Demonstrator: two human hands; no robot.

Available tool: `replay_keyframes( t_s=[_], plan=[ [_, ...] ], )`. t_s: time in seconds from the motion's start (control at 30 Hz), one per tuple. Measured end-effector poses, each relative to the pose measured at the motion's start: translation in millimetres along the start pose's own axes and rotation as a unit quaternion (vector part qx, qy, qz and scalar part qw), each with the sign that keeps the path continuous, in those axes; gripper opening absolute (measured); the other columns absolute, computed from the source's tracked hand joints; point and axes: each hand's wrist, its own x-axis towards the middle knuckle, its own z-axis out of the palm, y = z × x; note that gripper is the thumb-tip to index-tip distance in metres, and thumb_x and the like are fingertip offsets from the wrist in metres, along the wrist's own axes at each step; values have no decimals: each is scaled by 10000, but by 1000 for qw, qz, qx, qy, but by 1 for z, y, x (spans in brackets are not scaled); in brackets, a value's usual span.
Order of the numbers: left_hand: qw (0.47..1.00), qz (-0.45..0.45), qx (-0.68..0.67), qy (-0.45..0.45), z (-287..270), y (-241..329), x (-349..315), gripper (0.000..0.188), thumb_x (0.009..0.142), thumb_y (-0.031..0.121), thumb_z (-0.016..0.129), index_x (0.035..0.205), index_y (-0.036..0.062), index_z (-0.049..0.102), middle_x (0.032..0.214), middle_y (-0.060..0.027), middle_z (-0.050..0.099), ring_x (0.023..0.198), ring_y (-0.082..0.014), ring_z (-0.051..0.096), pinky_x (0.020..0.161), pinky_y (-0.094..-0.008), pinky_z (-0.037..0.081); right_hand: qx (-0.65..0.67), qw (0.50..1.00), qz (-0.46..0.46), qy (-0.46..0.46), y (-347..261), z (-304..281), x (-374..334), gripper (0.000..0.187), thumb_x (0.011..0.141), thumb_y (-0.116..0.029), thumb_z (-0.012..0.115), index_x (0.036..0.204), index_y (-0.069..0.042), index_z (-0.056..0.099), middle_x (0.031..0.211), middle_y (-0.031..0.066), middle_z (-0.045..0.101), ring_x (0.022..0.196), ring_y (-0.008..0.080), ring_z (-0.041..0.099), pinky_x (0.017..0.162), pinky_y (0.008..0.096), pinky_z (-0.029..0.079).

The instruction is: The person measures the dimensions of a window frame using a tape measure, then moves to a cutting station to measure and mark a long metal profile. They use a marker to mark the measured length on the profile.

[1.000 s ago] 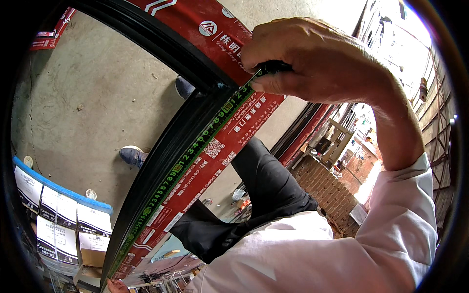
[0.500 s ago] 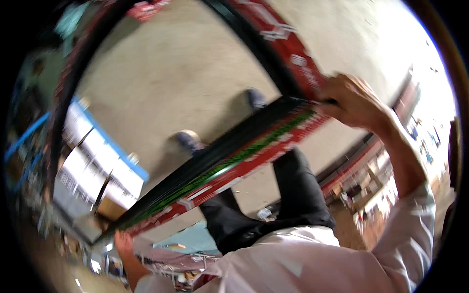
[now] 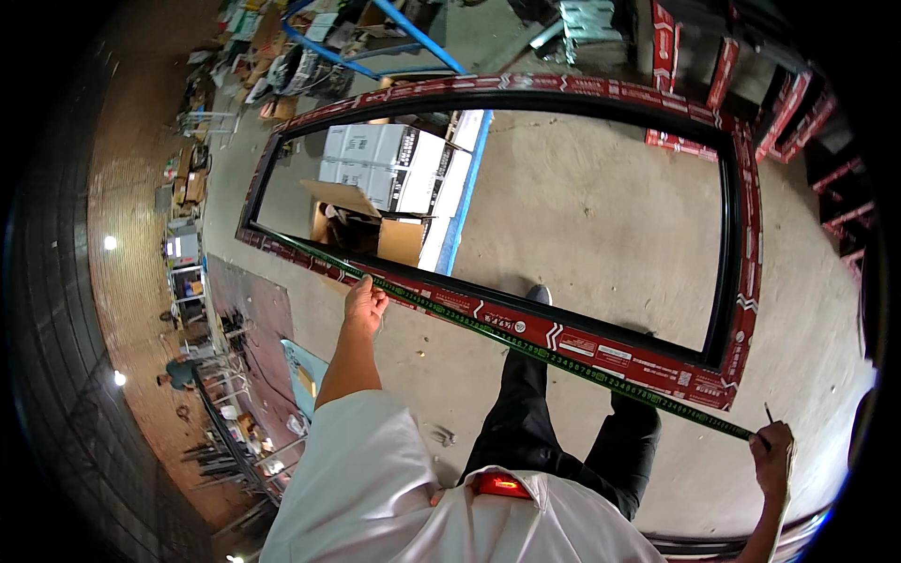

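A large rectangular window-like frame [image 3: 601,349], black inside and covered in red printed film, spans the view in front of me. Along its near side runs a green tape measure blade [image 3: 526,349], from the left corner out past the right corner. My left hand [image 3: 366,305] is closed, pinching the blade against the frame's near edge, left of its middle. Off the right corner, my right hand [image 3: 773,460] is closed on the blade's right end. A thin dark stick, perhaps a pen, pokes up from those fingers. The tape's case cannot be made out.
Beyond the frame, a blue-edged cart [image 3: 466,202] carries white boxes [image 3: 375,159] and an open cardboard box [image 3: 402,240]. More red-wrapped frame pieces [image 3: 664,47] stand at the far right. Clutter lines the left, where a person [image 3: 176,373] is in the distance.
My right hand has left the frame's corner and now holds the tape beyond it. My left hand has shifted along the near side. The view has turned, showing the whole frame.
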Motion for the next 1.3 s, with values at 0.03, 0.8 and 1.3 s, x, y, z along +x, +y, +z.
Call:
replay_keyframes(
  t_s=[0.03, 0.8, 1.3],
  plan=[
    [1000, 6, -9, -3, 2, 1, -13, 143, 999, 273, 677, 1003, 156, 593, 767, 4, 555, 651, -135, 534, 755, -353, 502, 10, 1000, -3, 9, 1, -6, -7, 186, 735, -28, 748, 750, -24, 563, 774, 148, 562, 760, 361, 539, 708, 476, 438],
    [931, 47, -130, -338, 62, 139, -116, 229, 1017, 325, 643, 1085, 110, 681, 964, -18, 700, 802, -147, 607, 667, -288, 507, -23, 988, 116, 104, -97, -87, -273, 202, 822, -261, 774, 825, -63, 732, 815, 111, 681, 866, 319, 646, 754, 443, 517],
    [821, 180, -62, -538, 208, 155, -328, 365, 983, 462, 669, 1019, 100, 671, 934, -2, 701, 810, -128, 657, 696, -266, 537, 52, 920, 296, 251, -96, 25, -541, 234, 879, -336, 743, 851, -106, 772, 841, 69, 690, 900, 299, 661, 776, 427, 530]
  ],
)
